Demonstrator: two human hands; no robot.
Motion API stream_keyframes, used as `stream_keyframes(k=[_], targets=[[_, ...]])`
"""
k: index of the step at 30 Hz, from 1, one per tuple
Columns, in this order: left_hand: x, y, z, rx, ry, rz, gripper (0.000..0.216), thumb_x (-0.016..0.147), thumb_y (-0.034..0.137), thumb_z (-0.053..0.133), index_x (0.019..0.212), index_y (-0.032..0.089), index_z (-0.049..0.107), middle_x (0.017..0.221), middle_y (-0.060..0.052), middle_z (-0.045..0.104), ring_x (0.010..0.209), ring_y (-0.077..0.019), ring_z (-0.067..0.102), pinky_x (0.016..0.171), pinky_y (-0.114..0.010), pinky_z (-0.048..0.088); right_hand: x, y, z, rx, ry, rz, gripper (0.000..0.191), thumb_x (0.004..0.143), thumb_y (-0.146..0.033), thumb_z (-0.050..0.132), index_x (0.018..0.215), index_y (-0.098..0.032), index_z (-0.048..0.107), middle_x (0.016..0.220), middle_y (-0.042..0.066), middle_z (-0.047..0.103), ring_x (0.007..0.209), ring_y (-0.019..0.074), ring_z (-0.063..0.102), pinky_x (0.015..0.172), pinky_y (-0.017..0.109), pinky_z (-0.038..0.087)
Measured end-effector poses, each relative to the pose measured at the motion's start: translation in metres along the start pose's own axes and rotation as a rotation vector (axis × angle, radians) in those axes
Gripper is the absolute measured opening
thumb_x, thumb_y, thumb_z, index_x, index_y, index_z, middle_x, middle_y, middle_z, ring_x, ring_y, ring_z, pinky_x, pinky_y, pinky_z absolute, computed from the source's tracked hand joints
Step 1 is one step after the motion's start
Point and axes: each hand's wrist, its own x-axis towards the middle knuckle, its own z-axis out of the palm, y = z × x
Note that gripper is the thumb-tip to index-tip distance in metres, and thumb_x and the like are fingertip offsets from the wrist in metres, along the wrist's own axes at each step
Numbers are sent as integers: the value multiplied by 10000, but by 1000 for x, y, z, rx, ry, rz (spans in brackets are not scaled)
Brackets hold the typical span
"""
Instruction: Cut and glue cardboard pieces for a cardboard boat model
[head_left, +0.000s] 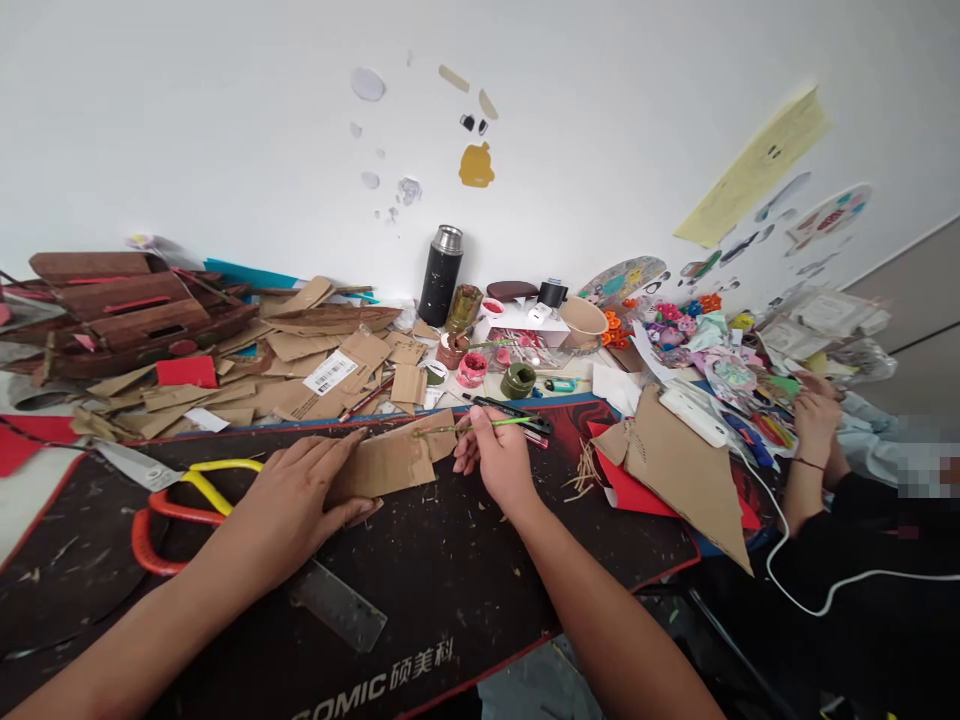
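My left hand (289,500) lies flat, fingers stretched, pressing down the left end of a brown cardboard strip (394,458) on the black desk mat (420,590). My right hand (499,458) is closed in a pinch around a thin green brush (480,425), whose tip touches the strip's upper edge. Yellow-and-red scissors (191,490) lie just left of my left hand. A clear plastic ruler (337,605) lies on the mat below my left wrist.
A heap of cardboard scraps (300,370) and a brown model boat (127,315) fill the back left. A black flask (440,275), paint pots (517,380) and a bowl (583,320) stand behind. Another person's hand (814,425) rests at right beside folded cardboard (686,470).
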Motion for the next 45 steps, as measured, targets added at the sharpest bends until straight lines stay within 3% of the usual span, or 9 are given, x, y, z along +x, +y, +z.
stream_keyframes(k=[6, 12, 19, 26, 33, 39, 45], targets=[[0, -1, 2, 3, 5, 2, 791, 972, 655, 588, 1575, 146, 528, 1378, -198, 732, 1283, -402, 649, 1069, -528, 503, -1, 2, 24, 3, -108, 7, 535, 940, -740, 618, 859, -211, 617, 577, -37, 633, 393, 124, 616, 365, 189, 443], [0, 0, 1, 5, 9, 20, 800, 972, 654, 603, 1567, 123, 535, 1384, -199, 728, 1283, -408, 641, 1072, -545, 498, 1, 0, 14, -5, -64, 20, 541, 930, -751, 627, 869, -214, 601, 568, -44, 624, 373, 118, 592, 371, 195, 439], [0, -2, 4, 12, 21, 17, 810, 973, 670, 588, 1566, 120, 538, 1377, -207, 734, 1280, -407, 651, 1065, -537, 510, -1, 3, 29, -21, -106, -2, 523, 949, -737, 606, 870, -220, 623, 597, -37, 634, 409, 136, 620, 375, 213, 438], [0, -1, 2, 5, 8, 21, 795, 978, 662, 590, 1569, 133, 536, 1389, -193, 729, 1282, -402, 645, 1071, -539, 500, -2, 2, 1, -13, -22, 14, 547, 929, -756, 618, 880, -211, 608, 544, -37, 621, 382, 134, 608, 368, 199, 440], [0, -2, 3, 4, 9, 10, 831, 971, 697, 564, 1556, 107, 549, 1367, -210, 736, 1262, -411, 652, 1070, -544, 501, -12, 2, 6, 15, -32, 4, 551, 940, -756, 604, 896, -207, 618, 533, -53, 594, 379, 133, 609, 358, 193, 431], [1, 0, 1, -6, 2, -5, 799, 980, 691, 534, 1562, 144, 544, 1358, -203, 741, 1274, -410, 649, 1071, -550, 504, -10, 0, -7, 7, 12, 7, 568, 922, -765, 623, 854, -201, 617, 517, -50, 587, 362, 131, 596, 347, 196, 425], [0, -2, 3, -10, 15, 1, 783, 969, 673, 563, 1548, 147, 558, 1367, -206, 740, 1278, -414, 655, 1068, -546, 507, -9, 3, 17, 51, -58, 28, 547, 932, -757, 616, 878, -213, 608, 538, -52, 601, 383, 133, 617, 353, 191, 424]])
